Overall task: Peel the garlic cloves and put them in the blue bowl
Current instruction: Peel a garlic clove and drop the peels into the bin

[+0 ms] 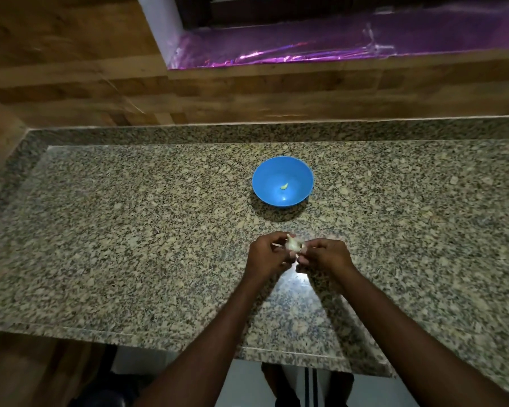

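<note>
While both hands work just above it, desk (130,230): speckled granite that carries the bowl beyond my hands.
Left hand (266,255): my fingers (274,238) are curled round the garlic from the left. This hand is the anchor and has hold of nothing else.
Blue bowl (259,183): upright on the desk, straight beyond my hands and apart from them. One peeled clove (284,186) lies near its middle.
Garlic (295,244): pale and papery, held off the desk between my two sets of fingertips. I cannot tell whether it is a single clove or a small cluster.
Right hand (325,255): my fingers are bent and pinch the garlic's right side, seemingly at a flap of skin, though the grip itself is too small to make out.
Step in hand: stripping the skin, as I judge it, with one clove done and this piece not yet bare.
Doing it well: I should grip firmly with the left hand without bruising the flesh. The right hand should catch the skin at an end and draw it lengthwise. Turning the piece brings up fresh skin, and the scraps should fall on the desk, not in the bowl.
Garlic to fingers: it touches both hands, nearer the bowl than my palms are.
</note>
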`<state>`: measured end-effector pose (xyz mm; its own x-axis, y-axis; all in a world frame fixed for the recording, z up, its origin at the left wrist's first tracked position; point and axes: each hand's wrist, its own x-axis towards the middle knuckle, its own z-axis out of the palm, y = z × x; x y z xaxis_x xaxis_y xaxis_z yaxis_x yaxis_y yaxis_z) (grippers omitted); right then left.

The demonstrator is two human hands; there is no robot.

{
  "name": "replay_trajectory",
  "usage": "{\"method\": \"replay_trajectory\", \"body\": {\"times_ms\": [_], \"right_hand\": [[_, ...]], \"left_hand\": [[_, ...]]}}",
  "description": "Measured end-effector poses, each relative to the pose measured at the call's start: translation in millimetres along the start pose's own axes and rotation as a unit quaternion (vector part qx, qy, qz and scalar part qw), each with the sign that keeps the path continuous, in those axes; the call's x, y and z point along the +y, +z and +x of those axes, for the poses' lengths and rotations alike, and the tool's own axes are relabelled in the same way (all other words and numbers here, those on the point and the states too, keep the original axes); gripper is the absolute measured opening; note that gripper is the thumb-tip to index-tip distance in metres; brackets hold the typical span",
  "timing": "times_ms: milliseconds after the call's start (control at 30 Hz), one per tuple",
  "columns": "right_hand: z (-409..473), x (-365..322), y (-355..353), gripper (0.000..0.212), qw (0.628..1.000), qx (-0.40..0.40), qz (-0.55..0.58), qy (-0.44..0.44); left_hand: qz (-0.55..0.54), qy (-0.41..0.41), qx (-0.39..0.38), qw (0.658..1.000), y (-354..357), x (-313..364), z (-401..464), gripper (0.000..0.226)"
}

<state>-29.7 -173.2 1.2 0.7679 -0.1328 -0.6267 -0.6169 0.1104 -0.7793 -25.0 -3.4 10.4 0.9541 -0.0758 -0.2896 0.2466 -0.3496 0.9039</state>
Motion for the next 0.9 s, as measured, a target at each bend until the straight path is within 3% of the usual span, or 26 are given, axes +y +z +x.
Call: {"method": "replay_trajectory", "body": {"times_ms": [267, 400, 500, 600, 700, 767, 900], "right_hand": [[-0.9, -0.8, -23.8, 0.012, 1.000, -0.003, -0.008, 0.021], [3.5, -0.8, -34.8, 0.014, 0.998, 0.009, -0.061, 0.011], [6.1, -1.0, -42.0, 0.013, 0.987, -0.008, -0.154, -0.041], [6.1, -3.4, -47.5, 0.016, 0.976, -0.025, -0.204, -0.070], [8.5, -5.7, -47.7, 0.016, 0.964, -0.036, -0.253, -0.079], [11.5, -7.7, -46.7, 0.014, 0.946, -0.033, -0.308, -0.095], [19.3, -22.9, -41.7, 0.006, 0.898, -0.026, -0.430, -0.088]], "left_hand": [[0.157, 0.059, 0.090, 0.982, -11.1, -17.8, 10.0, 0.041], [0.257, 0.140, 0.153, 0.944, -5.2, -18.5, -1.4, 0.059], [0.298, 0.188, 0.208, 0.912, 18.3, -15.4, -28.8, 0.040], [0.327, 0.224, 0.102, 0.913, 48.3, -23.6, -38.9, 0.031], [0.400, 0.189, 0.014, 0.897, 64.3, -35.6, -28.7, 0.052], [0.440, 0.177, -0.007, 0.880, 68.8, -41.6, -25.9, 0.067], [0.467, 0.196, -0.016, 0.862, 65.7, -53.4, -27.0, 0.071]]}}
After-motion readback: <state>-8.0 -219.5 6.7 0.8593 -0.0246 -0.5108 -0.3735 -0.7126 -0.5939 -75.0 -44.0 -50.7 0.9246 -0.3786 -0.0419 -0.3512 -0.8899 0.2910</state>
